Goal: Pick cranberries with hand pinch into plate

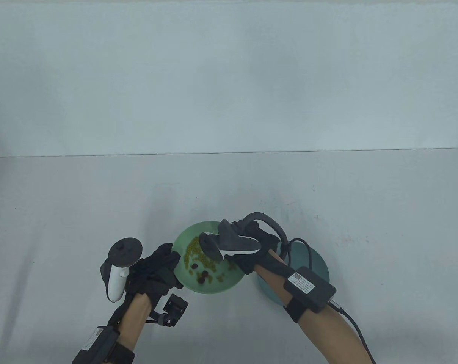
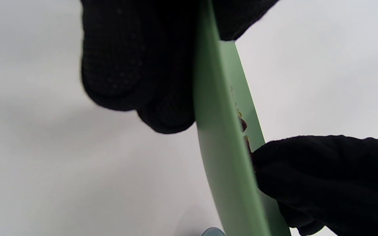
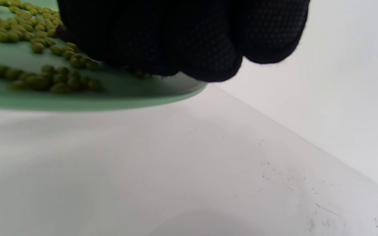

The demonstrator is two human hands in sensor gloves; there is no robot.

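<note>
Nearest the camera, the left hand (image 1: 155, 271) is seen at the left rim of the green plate (image 1: 229, 286). In the left wrist view its fingers (image 2: 133, 65) are closed around that rim, thumb side on one face and fingers on the other, so the plate is gripped edge-on.

Just beyond, the dark cranberries (image 1: 201, 276) are noted inside the green plate, toward its near side, mixed among small green beans (image 1: 198, 252). One cranberry (image 3: 62, 32) is seen beside the right glove in the right wrist view.

The right hand (image 1: 251, 250) is held over the right part of the green plate, fingers curled down toward the beans. Whether anything is pinched between its fingertips cannot be told; the fingertips are hidden under the glove and tracker.

To the right, a blue-grey plate (image 1: 316, 261) is partly covered by the right forearm, just beside the green one.

Both plates rest on a white table (image 1: 100, 197); farther back a pale wall is seen.
</note>
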